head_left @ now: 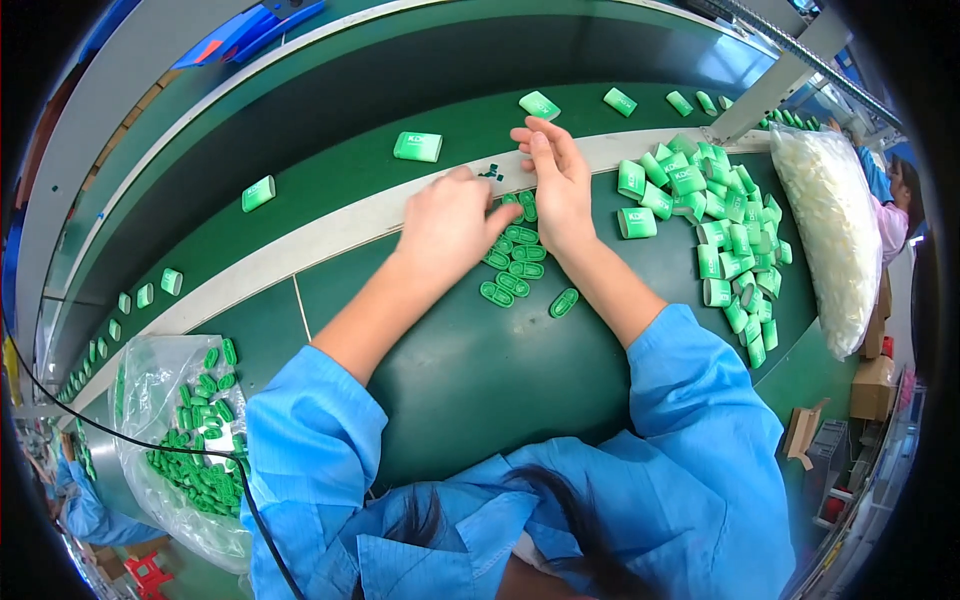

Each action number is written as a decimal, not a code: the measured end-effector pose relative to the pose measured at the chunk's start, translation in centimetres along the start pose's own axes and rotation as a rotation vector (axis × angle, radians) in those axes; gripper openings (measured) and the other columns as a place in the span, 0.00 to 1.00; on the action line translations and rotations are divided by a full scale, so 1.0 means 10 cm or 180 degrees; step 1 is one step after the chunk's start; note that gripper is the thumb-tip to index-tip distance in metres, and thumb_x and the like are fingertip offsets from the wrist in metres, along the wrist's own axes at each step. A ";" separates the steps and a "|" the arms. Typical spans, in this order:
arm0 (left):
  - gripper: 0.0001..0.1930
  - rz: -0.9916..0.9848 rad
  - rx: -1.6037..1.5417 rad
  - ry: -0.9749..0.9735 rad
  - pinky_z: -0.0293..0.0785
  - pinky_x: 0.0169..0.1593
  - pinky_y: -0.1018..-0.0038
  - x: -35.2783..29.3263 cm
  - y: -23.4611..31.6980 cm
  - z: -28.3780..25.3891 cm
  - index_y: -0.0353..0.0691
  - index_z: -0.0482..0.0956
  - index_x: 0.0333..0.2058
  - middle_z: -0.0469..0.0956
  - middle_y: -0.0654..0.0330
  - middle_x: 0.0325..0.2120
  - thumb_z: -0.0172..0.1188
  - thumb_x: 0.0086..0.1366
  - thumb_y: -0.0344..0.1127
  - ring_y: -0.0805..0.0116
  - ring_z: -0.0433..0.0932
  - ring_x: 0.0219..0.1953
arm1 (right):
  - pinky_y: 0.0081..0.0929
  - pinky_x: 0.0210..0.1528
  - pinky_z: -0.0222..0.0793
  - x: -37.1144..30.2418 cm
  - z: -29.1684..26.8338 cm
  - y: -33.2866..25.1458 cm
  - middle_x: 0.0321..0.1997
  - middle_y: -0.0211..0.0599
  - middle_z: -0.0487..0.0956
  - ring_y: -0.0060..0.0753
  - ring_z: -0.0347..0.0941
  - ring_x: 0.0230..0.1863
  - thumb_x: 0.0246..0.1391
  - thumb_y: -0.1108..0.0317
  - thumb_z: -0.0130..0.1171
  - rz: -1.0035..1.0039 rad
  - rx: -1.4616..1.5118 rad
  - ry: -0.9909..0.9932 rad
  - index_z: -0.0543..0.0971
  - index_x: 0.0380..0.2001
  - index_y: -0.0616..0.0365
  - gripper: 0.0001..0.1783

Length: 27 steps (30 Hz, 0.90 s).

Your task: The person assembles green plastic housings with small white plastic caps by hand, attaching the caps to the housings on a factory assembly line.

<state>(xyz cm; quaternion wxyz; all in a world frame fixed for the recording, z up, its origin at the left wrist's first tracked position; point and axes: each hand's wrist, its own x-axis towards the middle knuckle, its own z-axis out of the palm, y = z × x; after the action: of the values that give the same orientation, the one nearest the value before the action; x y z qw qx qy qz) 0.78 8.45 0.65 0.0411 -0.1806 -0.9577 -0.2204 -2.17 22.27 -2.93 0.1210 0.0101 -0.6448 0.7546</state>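
My left hand (447,225) is over the pale ledge with its back up. Its fingers are curled under, tips hidden, and the thumb points toward green oval pieces (522,252) lying between my wrists. My right hand (564,190) stands on edge beside them, fingers apart and lightly bent, with nothing visible in it. Small dark green bits (491,172) lie on the ledge between the hands. Just beyond my right fingertips is a light green hollow sleeve (539,105). One oval piece (564,302) lies apart, near my right forearm.
A heap of green sleeves (735,225) covers the right of the dark green table (470,385). Past it stands a bulging clear bag (825,230) of pale pieces. An open plastic bag (150,400) with green ovals lies left, crossed by a black cable (150,440). More sleeves (417,147) line the belt beyond the ledge.
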 end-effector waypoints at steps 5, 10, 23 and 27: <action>0.13 0.0049 -0.0198 0.0075 0.73 0.34 0.64 0.07 -0.07 0.02 0.36 0.79 0.24 0.76 0.53 0.25 0.61 0.53 0.42 0.55 0.77 0.28 | 0.32 0.45 0.69 0.77 -0.21 -0.03 0.37 0.46 0.77 0.41 0.73 0.41 0.47 0.68 0.56 -0.1565 -0.3201 -0.0388 0.76 0.38 0.61 0.14; 0.10 0.0101 0.0163 0.0148 0.73 0.37 0.63 0.09 0.02 0.03 0.36 0.79 0.27 0.76 0.52 0.27 0.61 0.52 0.38 0.54 0.77 0.30 | 0.38 0.46 0.69 1.05 -0.05 -0.05 0.36 0.45 0.77 0.47 0.72 0.41 0.40 0.70 0.58 -0.1276 -0.4767 -0.0801 0.76 0.35 0.60 0.14; 0.14 -0.1348 -0.3520 -0.0147 0.74 0.40 0.74 0.08 -0.24 -0.01 0.35 0.73 0.46 0.75 0.55 0.34 0.50 0.63 0.32 0.66 0.77 0.36 | 0.18 0.37 0.72 0.07 -0.34 -0.36 0.38 0.36 0.76 0.21 0.74 0.33 0.50 0.70 0.58 0.1113 0.0325 -0.1606 0.70 0.44 0.64 0.18; 0.17 -0.1231 -0.4505 -0.0483 0.72 0.50 0.75 0.07 -0.19 0.07 0.34 0.63 0.53 0.71 0.52 0.45 0.45 0.66 0.32 0.68 0.76 0.42 | 0.18 0.38 0.72 0.00 -0.28 -0.30 0.38 0.38 0.76 0.24 0.75 0.34 0.50 0.71 0.59 0.1011 0.0129 -0.1536 0.70 0.43 0.65 0.17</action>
<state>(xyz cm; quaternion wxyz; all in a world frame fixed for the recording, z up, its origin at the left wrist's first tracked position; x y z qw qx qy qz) -0.60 7.43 -0.62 -0.1912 -0.0065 -0.6012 -0.7758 -1.20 25.47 -0.45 -0.1557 0.0907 -0.6333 0.7526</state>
